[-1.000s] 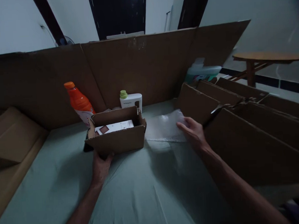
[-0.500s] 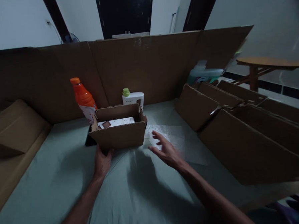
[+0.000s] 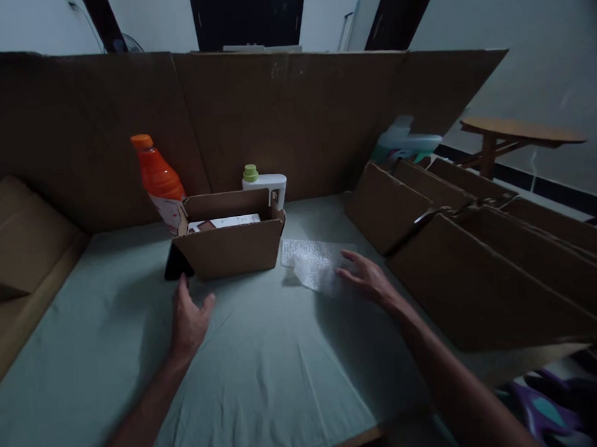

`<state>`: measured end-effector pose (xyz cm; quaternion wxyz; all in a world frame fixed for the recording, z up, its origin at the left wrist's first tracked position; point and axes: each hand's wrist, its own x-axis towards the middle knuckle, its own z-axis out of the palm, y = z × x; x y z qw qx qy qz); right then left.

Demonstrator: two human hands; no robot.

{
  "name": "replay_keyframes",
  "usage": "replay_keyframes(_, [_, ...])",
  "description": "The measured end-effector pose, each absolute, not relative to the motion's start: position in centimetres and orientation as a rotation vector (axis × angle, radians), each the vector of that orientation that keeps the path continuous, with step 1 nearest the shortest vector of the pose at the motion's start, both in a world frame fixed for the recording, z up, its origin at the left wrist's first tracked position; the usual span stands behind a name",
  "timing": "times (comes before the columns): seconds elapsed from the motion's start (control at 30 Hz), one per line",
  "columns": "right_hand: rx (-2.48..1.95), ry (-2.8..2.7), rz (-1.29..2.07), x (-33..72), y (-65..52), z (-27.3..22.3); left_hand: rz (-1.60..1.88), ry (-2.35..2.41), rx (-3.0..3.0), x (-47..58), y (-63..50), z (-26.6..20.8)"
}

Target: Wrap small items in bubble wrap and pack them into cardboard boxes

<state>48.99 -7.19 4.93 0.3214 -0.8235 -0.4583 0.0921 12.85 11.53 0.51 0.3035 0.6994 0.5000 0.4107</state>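
Note:
A small open cardboard box (image 3: 230,250) stands on the green cloth, with a white printed carton (image 3: 231,222) showing inside it. My left hand (image 3: 189,319) is open just in front of the box's lower left corner, thumb and fingers apart, close to a flat black object (image 3: 178,263). To the right of the box lies a sheet of clear bubble wrap (image 3: 311,266), partly folded over. At its right edge is my right hand (image 3: 369,278), open, fingers spread; whether the fingertips touch the wrap I cannot tell.
Behind the box stand an orange-red bottle (image 3: 160,177) and a white jug with a green cap (image 3: 266,182). Divided cardboard boxes (image 3: 472,281) line the right side, a teal container (image 3: 407,143) behind them. A tall cardboard panel (image 3: 298,123) closes off the back.
My left hand has come away from the box's lower left corner. My right hand has moved right, and the bubble wrap looks shorter on its right side. The camera view has shifted slightly.

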Motion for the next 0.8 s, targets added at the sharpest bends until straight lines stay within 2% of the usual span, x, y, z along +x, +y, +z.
replay_keyframes(0.2, [-2.327, -1.165, 0.232, 50.9, -12.7, 4.1, 0.899, 1.066, 1.905, 11.2, 1.3, 0.3])
replay_keyframes(0.43, [-2.042, -1.438, 0.619, 43.1, -14.8, 4.1, 0.662, 0.793, 1.786, 12.5, -6.2, 1.1])
replay_keyframes(0.7, [-2.232, -1.608, 0.197, 42.1, -12.7, 4.0, 0.567, 0.641, 2.425, 16.3, -5.4, 0.9])
replay_keyframes(0.8, [-2.236, -1.723, 0.206, 40.5, -11.6, 3.7, 0.505, 0.514, 2.611, 18.4, -4.7, 1.2])
